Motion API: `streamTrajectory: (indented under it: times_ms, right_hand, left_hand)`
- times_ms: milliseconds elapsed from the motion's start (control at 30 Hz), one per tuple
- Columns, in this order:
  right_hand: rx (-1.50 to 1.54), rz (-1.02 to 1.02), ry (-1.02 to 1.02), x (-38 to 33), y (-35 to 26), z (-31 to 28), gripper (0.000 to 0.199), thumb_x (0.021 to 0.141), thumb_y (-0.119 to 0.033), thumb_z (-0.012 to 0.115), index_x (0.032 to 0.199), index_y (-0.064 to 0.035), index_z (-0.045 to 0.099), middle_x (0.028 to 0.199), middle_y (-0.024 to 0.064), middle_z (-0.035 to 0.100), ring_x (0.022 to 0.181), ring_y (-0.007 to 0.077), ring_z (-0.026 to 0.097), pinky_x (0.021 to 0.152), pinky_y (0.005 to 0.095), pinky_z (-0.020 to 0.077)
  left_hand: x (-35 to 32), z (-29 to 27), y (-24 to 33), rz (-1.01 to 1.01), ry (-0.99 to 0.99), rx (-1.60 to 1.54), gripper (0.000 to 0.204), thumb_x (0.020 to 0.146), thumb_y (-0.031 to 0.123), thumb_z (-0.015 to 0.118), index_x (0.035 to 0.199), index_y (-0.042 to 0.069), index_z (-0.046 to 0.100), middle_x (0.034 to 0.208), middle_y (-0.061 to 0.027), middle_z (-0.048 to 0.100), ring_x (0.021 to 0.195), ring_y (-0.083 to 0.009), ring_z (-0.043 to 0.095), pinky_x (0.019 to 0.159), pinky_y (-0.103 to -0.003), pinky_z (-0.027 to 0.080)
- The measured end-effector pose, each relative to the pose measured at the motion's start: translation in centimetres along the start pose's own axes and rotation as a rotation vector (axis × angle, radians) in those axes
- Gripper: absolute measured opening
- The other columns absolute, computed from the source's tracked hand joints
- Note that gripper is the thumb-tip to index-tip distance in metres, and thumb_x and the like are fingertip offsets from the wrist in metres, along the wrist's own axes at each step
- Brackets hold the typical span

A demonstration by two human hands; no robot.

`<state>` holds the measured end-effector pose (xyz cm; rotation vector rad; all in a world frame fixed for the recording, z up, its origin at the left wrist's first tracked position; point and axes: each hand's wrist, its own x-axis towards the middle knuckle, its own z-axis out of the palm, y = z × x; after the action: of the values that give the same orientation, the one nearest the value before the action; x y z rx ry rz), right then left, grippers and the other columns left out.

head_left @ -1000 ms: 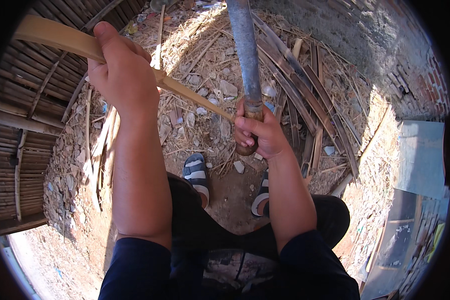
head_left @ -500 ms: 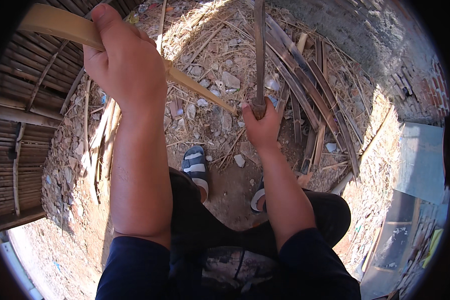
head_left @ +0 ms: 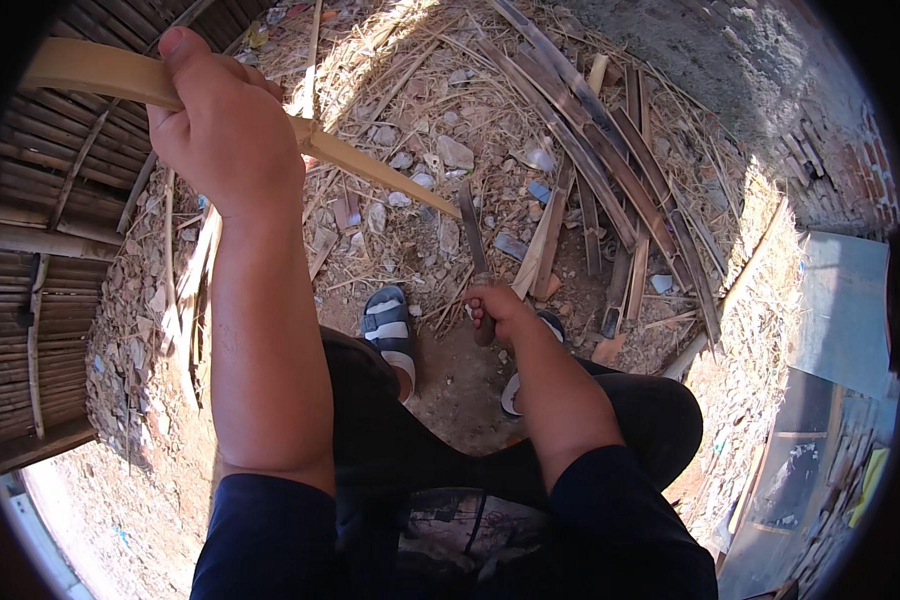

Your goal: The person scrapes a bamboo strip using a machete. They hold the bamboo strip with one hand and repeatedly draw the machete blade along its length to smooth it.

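A long pale split-bamboo strip (head_left: pixel 380 173) is gripped in my left hand (head_left: pixel 232 140), raised at the upper left. The strip runs from the left rim through my fist and slopes down rightward past a node. My right hand (head_left: pixel 502 312) is closed round the handle of a machete (head_left: pixel 475 238), low in front of my right foot. Its dark, narrow blade points away from me, with the tip beside the strip's far end; whether they touch I cannot tell.
Several dark split-bamboo pieces (head_left: pixel 620 180) lie heaped at the right. Stones, straw and rubble (head_left: pixel 455 152) cover the ground ahead. A bamboo-slat wall (head_left: pixel 30 340) stands left, a rough masonry wall (head_left: pixel 710 90) at the far right. My sandalled foot (head_left: pixel 388 330) is beneath me.
My right hand has come down and toward me with the machete, its blade dropping from upright to beside the strip's end. My left hand and the strip have shifted slightly left.
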<state>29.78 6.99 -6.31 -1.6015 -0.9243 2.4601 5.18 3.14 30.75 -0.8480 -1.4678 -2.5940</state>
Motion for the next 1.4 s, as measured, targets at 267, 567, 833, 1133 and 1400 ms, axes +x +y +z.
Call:
streamTrajectory:
  times_ms: [267, 567, 833, 1133, 1400]
  right_hand:
    - [-0.352, -0.853, 0.481, -7.8, -11.3, 7.2, 0.021, 0.087, -0.016, 0.069, 0.098, -0.0024, 0.056, 0.072, 0.0046, 0.059, 0.058, 0.0143, 0.057, 0.052, 0.035, 0.0458]
    - [-1.024, -0.126, 0.643, 2.8, 5.7, -1.0, 0.046, 0.083, -0.026, 0.065, 0.118, 0.0041, 0.058, 0.113, 0.0274, 0.064, 0.107, 0.0427, 0.062, 0.09, 0.0468, 0.051]
    - [-0.715, -0.282, 0.696, 1.8, 4.0, 0.4, 0.051, 0.077, -0.029, 0.067, 0.115, 0.0044, 0.06, 0.105, 0.023, 0.067, 0.095, 0.0419, 0.065, 0.081, 0.0458, 0.0511]
    - [-0.423, -0.936, 0.607, -4.5, -4.8, 7.8, 0.037, 0.08, -0.021, 0.066, 0.107, 0.003, 0.057, 0.091, 0.0269, 0.067, 0.085, 0.0451, 0.066, 0.079, 0.05, 0.0507]
    - [-0.783, -0.026, 0.517, 2.4, 3.8, -0.8, 0.049, 0.077, -0.022, 0.068, 0.114, 0.0099, 0.059, 0.105, 0.0308, 0.066, 0.1, 0.0427, 0.066, 0.084, 0.0474, 0.051]
  left_hand:
    - [-0.3, 0.7, 0.5, -0.013, 0.056, 0.0, 0.048, 0.102, 0.028, 0.052, 0.06, 0.012, 0.035, 0.055, 0.0007, 0.033, 0.051, -0.0114, 0.033, 0.052, -0.03, 0.031]
    - [0.2, 0.0, 0.5, -0.056, 0.099, 0.0, 0.038, 0.102, 0.026, 0.051, 0.07, 0.011, 0.038, 0.055, 0.0001, 0.037, 0.051, -0.011, 0.036, 0.051, -0.03, 0.033]
    - [0.4, 0.2, 0.2, -0.025, 0.095, -0.003, 0.043, 0.102, 0.026, 0.052, 0.065, 0.011, 0.037, 0.057, 0.0005, 0.036, 0.052, -0.0118, 0.034, 0.052, -0.031, 0.032]
    - [0.6, -0.7, -0.4, -0.027, 0.089, -0.015, 0.037, 0.101, 0.024, 0.053, 0.07, 0.009, 0.041, 0.059, -0.0005, 0.039, 0.053, -0.0125, 0.037, 0.053, -0.03, 0.033]
    - [1.1, -1.3, -0.5, -0.055, -0.011, -0.066, 0.045, 0.101, 0.03, 0.052, 0.064, 0.011, 0.037, 0.054, -0.0002, 0.038, 0.049, -0.0122, 0.036, 0.05, -0.03, 0.034]
